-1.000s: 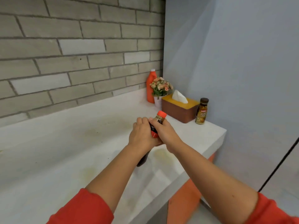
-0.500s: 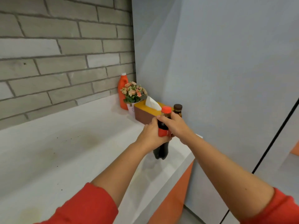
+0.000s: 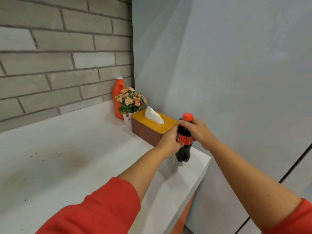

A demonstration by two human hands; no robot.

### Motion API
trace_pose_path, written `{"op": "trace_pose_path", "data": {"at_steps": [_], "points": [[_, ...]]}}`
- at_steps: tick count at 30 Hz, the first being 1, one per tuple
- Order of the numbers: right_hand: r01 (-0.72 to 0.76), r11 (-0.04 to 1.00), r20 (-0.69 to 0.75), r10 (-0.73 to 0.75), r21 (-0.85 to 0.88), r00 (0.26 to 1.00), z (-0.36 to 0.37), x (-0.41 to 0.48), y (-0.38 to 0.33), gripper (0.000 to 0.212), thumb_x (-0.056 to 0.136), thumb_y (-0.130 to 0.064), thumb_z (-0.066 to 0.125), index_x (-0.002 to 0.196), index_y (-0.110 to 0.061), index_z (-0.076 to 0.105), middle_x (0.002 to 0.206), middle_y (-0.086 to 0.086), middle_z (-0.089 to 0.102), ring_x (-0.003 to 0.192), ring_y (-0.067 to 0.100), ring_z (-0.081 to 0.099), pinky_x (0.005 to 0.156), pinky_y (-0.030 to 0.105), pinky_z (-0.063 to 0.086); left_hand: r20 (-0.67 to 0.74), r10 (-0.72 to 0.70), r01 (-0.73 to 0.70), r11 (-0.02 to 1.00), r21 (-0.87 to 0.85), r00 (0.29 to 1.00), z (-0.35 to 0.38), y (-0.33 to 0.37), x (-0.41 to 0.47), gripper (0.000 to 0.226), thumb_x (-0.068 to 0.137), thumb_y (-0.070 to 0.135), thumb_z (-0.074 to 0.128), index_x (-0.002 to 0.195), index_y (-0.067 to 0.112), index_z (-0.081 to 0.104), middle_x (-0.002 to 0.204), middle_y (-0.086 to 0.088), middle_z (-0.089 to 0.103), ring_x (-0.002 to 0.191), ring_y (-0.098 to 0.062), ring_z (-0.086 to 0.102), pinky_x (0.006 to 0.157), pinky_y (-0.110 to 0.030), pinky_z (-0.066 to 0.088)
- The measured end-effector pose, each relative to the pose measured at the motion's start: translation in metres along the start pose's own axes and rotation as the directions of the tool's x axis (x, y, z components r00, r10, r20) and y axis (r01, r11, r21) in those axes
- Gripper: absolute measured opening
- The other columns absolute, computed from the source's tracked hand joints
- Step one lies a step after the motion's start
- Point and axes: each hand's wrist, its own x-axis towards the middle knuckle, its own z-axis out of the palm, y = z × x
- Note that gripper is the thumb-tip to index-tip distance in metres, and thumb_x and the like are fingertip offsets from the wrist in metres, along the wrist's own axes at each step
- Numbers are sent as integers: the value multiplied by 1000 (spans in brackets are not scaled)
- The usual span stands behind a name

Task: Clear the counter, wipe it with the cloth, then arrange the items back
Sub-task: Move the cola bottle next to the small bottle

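The left hand (image 3: 168, 139) has its fingers curled round the upright cola bottle (image 3: 184, 150) at its label, the right hand (image 3: 200, 130) clamped at its neck, over the desk (image 3: 67, 149) beside the tissue box (image 3: 148, 132).

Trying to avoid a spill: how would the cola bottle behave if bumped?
Probably tippy: the cola bottle is tall with a narrow base. Likely heavy for its size, as dark liquid reaches its neck. Near the counter end, tipping might drop it.

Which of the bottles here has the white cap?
The tall orange bottle in the back corner, behind the flowers. The dark cola bottle gripped by the left hand and right hand has a red cap.
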Motion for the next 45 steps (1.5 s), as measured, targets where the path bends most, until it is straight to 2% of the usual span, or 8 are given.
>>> {"op": "trace_pose_path", "data": {"at_steps": [7, 10, 14, 22, 28, 32, 37, 45], "points": [[-18, 1000, 58, 18, -9, 998, -11, 28, 12, 10, 88, -28, 59, 79, -33, 59, 95, 1, 64, 99, 25, 61, 92, 44, 50, -40, -14, 14, 1000, 9, 999, 19, -12, 30, 71, 87, 6, 60, 146, 21, 24, 141, -4, 45, 133, -19, 41, 109, -28, 32], [-25, 999, 87, 29, -36, 996, -18, 36, 17, 1, 88, -29, 59, 86, -28, 59, 102, 7, 65, 100, 27, 61, 92, 45, 51, -75, -19, 22, 999, 33, 997, 27, -16, 40, 68, 85, 9, 64, 142, 21, 31, 139, -3, 47, 131, -19, 43, 111, -33, 35], [-30, 999, 129, 35, -40, 991, -24, 45, 24, 15, 88, -30, 59, 100, -22, 60, 108, 9, 65, 102, 27, 61, 93, 46, 51, -114, -30, 39, 996, 76, 993, 37, -20, 50, 67, 83, 11, 67, 140, 21, 34, 138, -1, 48, 130, -20, 45, 110, -40, 37], [38, 999, 96, -35, -31, 995, -26, 47, 34, 14, 89, -32, 59, 100, -23, 59, 103, 3, 63, 104, 25, 60, 95, 47, 49, -164, -5, 20, 996, 91, 986, 39, -21, 54, 68, 83, 7, 66, 142, 18, 31, 140, -4, 43, 132, -19, 40, 111, -36, 34], [83, 991, 140, -68, -107, 988, -32, 46, 35, 59, 83, -36, 68, 131, -16, 40, 123, 7, 49, 119, 26, 50, 93, 36, 46, -180, -33, 49, 995, 84, 983, 39, -21, 47, 70, 81, 9, 68, 141, 17, 32, 137, -6, 43, 129, -22, 43, 107, -39, 40], [164, 960, -64, -183, -227, 981, -42, 49, 24, 88, 70, -46, 77, 141, -20, 32, 136, 13, 36, 123, 29, 44, 103, 45, 42, -201, -76, 100, 989, 112, 977, 34, -15, 36, 70, 85, 12, 64, 144, 21, 27, 136, -7, 41, 124, -24, 45, 104, -40, 42], [377, 879, -183, -439, -294, 880, -36, 42, -7, 59, 78, -34, 71, 127, -15, 46, 125, 11, 40, 120, 28, 43, 94, 42, 44, -272, -101, 145, 978, 149, 957, 21, -6, 20, 66, 88, 11, 60, 145, 19, 26, 142, -8, 36, 123, -27, 47, 103, -41, 42], [600, 780, 68, -599, -178, 798, 19, 7, -34, 19, 84, -16, 64, 102, -12, 60, 88, 2, 58, 76, 14, 51, 66, 26, 42, -543, 20, 117, 969, 216, 840, -10, 6, -27, 24, 88, 5, 52, 111, 4, 60, 109, -13, 58, 93, -25, 59, 83, -33, 48]]}}
